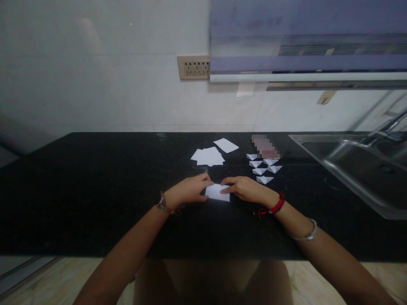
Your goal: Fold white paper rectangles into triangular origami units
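Observation:
A small white sheet of paper (217, 193) lies on the black countertop in front of me. My left hand (190, 188) pinches its left edge, thumb low and fingers high. At the upper right of the sheet, my right hand (244, 187) has its thumb and fingers pressed on the paper. Whether the sheet is folded, I cannot tell for sure. Just beyond my hands rests a loose pile of white paper sheets (210, 156), with one single sheet (226, 145) behind it. Several folded paper boats (264, 179) stand in rows beyond my right hand.
A blurred-out flat reddish object (266, 147) lies behind the boats. To the right, a steel sink (359, 169) with a faucet (386, 129) is set into the black countertop (79, 190). A socket strip (195, 67) is on the tiled wall, beside a low purple-grey panel (286, 25).

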`<state>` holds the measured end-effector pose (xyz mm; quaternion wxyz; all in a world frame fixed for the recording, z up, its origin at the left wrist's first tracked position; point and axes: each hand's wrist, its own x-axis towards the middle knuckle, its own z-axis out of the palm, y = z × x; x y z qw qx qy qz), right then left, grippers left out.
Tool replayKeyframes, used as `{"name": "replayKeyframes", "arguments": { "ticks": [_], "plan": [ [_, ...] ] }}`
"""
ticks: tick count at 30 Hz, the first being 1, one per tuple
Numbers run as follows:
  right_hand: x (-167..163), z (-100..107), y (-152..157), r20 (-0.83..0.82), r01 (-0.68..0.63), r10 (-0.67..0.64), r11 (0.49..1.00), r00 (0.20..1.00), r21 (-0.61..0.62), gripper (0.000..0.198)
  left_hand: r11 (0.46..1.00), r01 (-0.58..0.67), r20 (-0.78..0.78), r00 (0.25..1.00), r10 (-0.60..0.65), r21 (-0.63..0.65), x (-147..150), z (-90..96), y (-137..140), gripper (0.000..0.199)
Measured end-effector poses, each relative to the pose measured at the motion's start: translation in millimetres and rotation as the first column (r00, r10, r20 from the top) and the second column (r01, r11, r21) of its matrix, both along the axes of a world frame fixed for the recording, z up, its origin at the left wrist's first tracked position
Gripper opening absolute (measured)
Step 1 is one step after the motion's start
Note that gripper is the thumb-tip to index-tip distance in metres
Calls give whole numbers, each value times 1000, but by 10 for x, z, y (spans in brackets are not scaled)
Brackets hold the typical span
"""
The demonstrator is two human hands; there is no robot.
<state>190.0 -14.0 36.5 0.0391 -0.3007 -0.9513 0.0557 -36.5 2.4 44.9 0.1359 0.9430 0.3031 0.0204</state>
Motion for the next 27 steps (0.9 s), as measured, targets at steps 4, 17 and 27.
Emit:
{"name": "replayKeyframes", "arguments": {
  "ticks": [4, 17, 27],
  "plan": [
    [0, 3, -1, 9, 3, -3, 1000, 1000, -13, 46, 1000, 21, -39, 999, -21, 12, -9, -6, -2, 38],
    [-69, -19, -7, -55, -5, 4, 1000, 998, -29, 41, 981, 8, -132, 991, 18, 194, 68, -48, -99, 32],
    [-107, -49, 31, 7, 4, -4, 999, 1000, 39, 37, 983, 14, -99, 995, 4, 181, 73, 4, -94, 30]
  ]
}}
